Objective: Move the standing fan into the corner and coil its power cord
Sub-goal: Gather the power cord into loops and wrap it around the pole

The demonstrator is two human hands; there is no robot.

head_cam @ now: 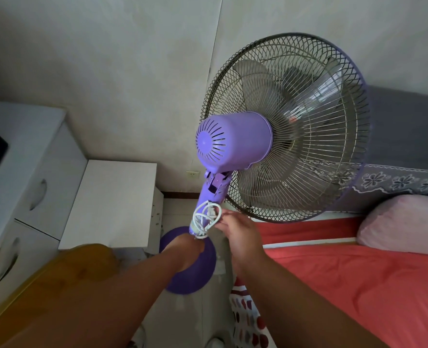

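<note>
A purple standing fan (233, 141) with a wire cage stands near the room corner, between a white cabinet and the bed. Its round purple base (207, 277) rests on the floor. The white power cord (206, 217) lies in loops around the fan's neck, just under the motor housing. My right hand (240, 234) pinches the cord loops from the right side. My left hand (185, 249) reaches lower, its fingers closed at the cord's bottom end by the pole; the fingertips are partly hidden.
A low white cabinet (112, 202) stands left of the fan, a taller white drawer unit (27, 172) beyond it. A bed with a red cover (358, 285) and pink pillow (403, 224) fills the right. A wall socket (192, 174) sits low behind the fan.
</note>
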